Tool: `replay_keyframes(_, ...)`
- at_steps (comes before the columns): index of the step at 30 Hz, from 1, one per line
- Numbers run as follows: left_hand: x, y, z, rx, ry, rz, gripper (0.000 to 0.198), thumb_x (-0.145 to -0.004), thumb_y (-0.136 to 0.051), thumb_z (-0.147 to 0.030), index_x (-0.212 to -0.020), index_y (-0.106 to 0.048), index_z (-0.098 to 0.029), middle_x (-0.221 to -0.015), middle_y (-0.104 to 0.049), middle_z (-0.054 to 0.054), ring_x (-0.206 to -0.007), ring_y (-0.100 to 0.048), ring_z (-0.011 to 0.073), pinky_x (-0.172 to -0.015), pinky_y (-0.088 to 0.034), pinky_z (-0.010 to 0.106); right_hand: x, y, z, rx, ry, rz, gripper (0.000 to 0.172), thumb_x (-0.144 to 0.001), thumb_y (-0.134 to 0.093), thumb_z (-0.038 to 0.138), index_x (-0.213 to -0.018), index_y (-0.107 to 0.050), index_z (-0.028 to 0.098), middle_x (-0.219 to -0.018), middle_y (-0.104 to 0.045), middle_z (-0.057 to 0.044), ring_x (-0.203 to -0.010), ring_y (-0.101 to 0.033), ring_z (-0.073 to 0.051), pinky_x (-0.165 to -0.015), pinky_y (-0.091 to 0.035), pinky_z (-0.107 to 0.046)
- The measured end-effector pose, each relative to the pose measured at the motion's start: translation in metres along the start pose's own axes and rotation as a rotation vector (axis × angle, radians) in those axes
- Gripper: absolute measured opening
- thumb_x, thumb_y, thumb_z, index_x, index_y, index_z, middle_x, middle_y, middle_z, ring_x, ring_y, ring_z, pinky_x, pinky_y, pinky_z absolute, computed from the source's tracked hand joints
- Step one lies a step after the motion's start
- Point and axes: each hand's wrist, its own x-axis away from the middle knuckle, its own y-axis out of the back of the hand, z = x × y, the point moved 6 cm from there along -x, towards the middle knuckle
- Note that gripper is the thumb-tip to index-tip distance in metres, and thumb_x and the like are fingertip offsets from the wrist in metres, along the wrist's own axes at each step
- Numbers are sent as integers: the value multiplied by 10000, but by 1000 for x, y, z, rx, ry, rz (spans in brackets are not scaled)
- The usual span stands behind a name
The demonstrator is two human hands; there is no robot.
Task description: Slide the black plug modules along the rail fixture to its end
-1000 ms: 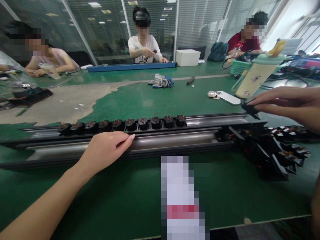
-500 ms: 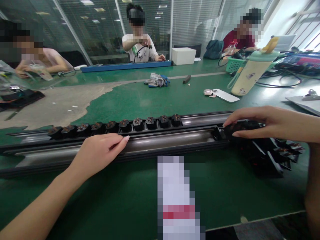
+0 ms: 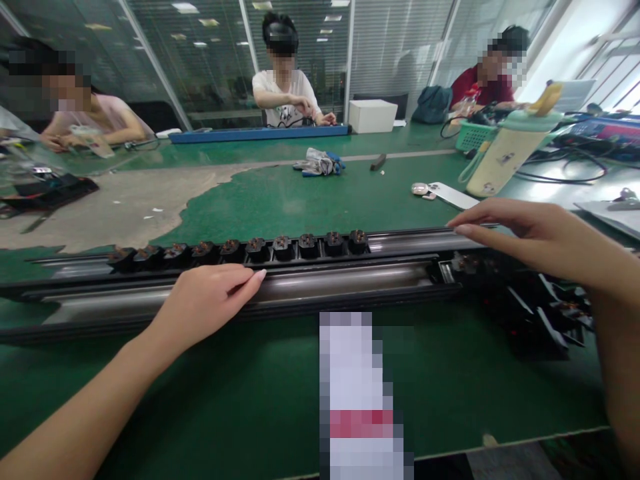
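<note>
Two long black-edged metal channels lie side by side on the green table. My left hand (image 3: 215,300) is closed on the edge of the near channel (image 3: 340,283), thumb on the near side. The far channel (image 3: 410,241) carries a row of black socket modules (image 3: 283,247) with copper-coloured contacts. At the near channel's right end sits a black part (image 3: 475,263), blurred and partly in shadow. Above it is my right hand (image 3: 535,233), its fingers stretched out and holding nothing visible. Those fingertips are by the far channel's right end; whether they touch it I cannot tell.
More black modules (image 3: 545,320) lie in a pile at the right. Beyond the channels are gloves (image 3: 323,162), a phone (image 3: 453,195), a cup (image 3: 507,157) and a green basket (image 3: 473,135). Several people sit around the table; a blue bar (image 3: 260,135) lies before one.
My right hand has lifted off the black part at the near channel's end and moved up toward the far channel. My left hand keeps its place on the channel. The view has shifted slightly.
</note>
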Motion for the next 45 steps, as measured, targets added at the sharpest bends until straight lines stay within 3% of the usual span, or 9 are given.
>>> replay_keyframes(3, 0, -1, 1, -14, 26, 15, 601, -1086, -353, -550, -725, -702, -221, -796, -773, 61, -727, -688, 216, -677, -440, 319, 0, 0, 6, 17, 28, -143, 397, -952, -624, 607, -1039, -784, 253, -1048, -794, -69, -954, -699, -240, -848, -523, -395)
replay_keyframes(6, 0, -4, 3, -29, 39, 33, 617, -1088, -326, -557, -741, -709, -218, -806, -779, 64, -748, -702, 225, -688, -432, 325, -2, -5, 16, 2, 32, -204, 375, -952, -626, 575, -1023, -785, 243, -1012, -791, -76, -918, -694, -245, -795, -513, -392)
replay_keyframes(11, 0, -7, 4, -47, 45, 55, 646, -1093, -291, -567, -789, -737, -212, -882, -809, 79, -787, -728, 237, -702, -434, 335, -22, -26, 48, -1, 156, -4, 377, -953, -601, 598, -945, -768, 260, -932, -777, -85, -835, -681, -251, -760, -512, -414)
replay_keyframes(15, 0, -6, 1, -44, 26, 39, 626, -1094, -309, -551, -773, -728, -215, -851, -805, 70, -783, -731, 234, -699, -436, 328, -44, -51, 66, 42, 241, 176, 403, -983, -562, 609, -1104, -782, 294, -936, -767, -72, -809, -669, -239, -740, -507, -399)
replay_keyframes(20, 1, -4, -2, -48, 2, 6, 605, -1098, -328, -527, -766, -727, -216, -822, -800, 60, -752, -722, 217, -667, -423, 308, -69, -87, 78, 24, 280, 247, 554, -986, -530, 685, -1328, -742, 303, -954, -752, -76, -871, -677, -265, -781, -505, -404)
replay_keyframes(26, 0, -5, -2, -69, 10, 13, 597, -1098, -328, -513, -751, -714, -217, -799, -789, 54, -754, -724, 209, -662, -410, 298, -83, -104, 83, 43, 262, 327, 489, -970, -575, 638, -1196, -753, 243, -917, -731, -80, -842, -655, -245, -797, -474, -379)
replay_keyframes(34, -1, -7, -3, -80, 46, 46, 597, -1091, -317, -514, -798, -744, -216, -898, -822, 74, -829, -750, 246, -694, -428, 327, -76, -77, 43, 63, 142, 352, 456, -896, -647, 652, -1115, -740, 264, -783, -686, -3, -707, -621, -194, -678, -441, -328)
replay_keyframes(45, 1, -8, 0, -75, 48, 51, 633, -1090, -277, -545, -761, -695, -203, -830, -782, 69, -793, -722, 243, -686, -393, 330, -45, -39, -37, 24, -146, 325, 700, -801, -691, 799, -1188, -757, 220, -816, -633, -27, -750, -564, -185, -736, -432, -373)
